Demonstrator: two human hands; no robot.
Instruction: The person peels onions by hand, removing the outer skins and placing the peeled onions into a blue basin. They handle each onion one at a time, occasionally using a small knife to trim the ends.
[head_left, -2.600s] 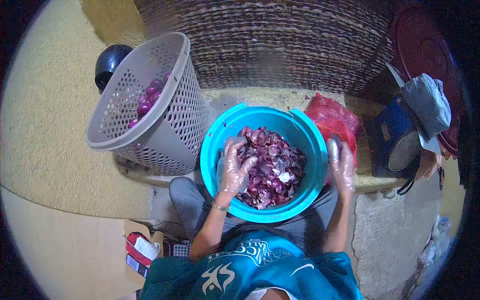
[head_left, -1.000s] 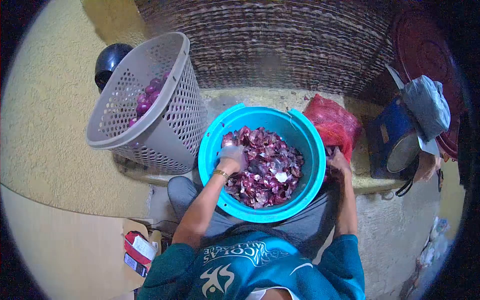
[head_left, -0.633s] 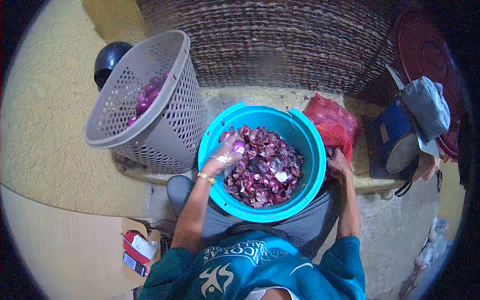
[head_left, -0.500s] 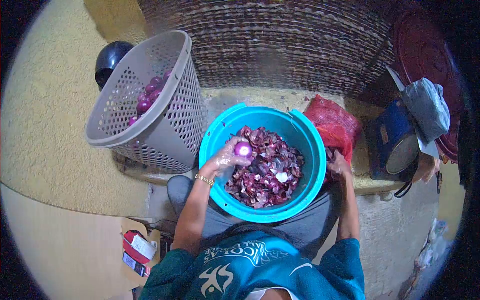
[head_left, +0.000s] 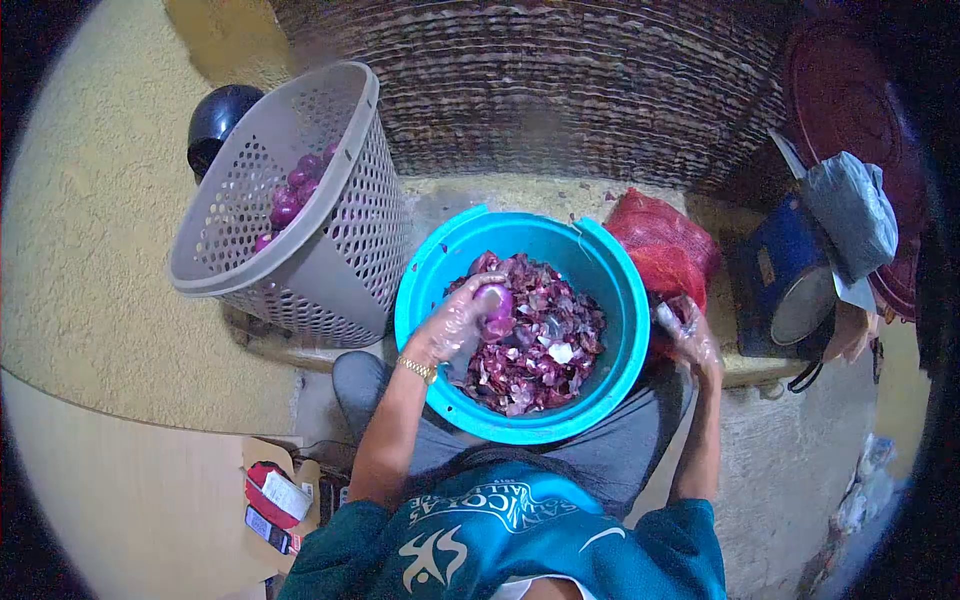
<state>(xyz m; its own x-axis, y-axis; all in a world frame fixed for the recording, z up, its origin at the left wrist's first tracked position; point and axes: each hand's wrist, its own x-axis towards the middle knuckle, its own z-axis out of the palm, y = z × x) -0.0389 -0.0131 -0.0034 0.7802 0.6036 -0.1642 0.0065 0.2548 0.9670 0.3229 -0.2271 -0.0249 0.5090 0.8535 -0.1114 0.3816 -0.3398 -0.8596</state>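
Note:
My left hand [head_left: 452, 325], with a gold bracelet at the wrist, is closed around a shiny purple onion [head_left: 494, 302] above the blue basin [head_left: 420, 275]. Beneath it, the basin holds a heap of dry red onion skins [head_left: 535, 375]. My right hand [head_left: 692, 338] is beyond the basin's right rim, at the lower end of a red mesh bag [head_left: 665, 240]. Its fingers are curled, with something small and pale at the tips that I cannot make out.
On the left stands a grey perforated basket [head_left: 355, 200] with several peeled onions [head_left: 290, 205] inside. A blue scale [head_left: 790, 280] with a plastic-wrapped bundle [head_left: 850, 215] on it is at right. A phone [head_left: 267, 527] lies at lower left.
My left hand has turned the onion and shifted it slightly right over the skins. My right hand has drawn back a little from the mesh bag's opening and turned.

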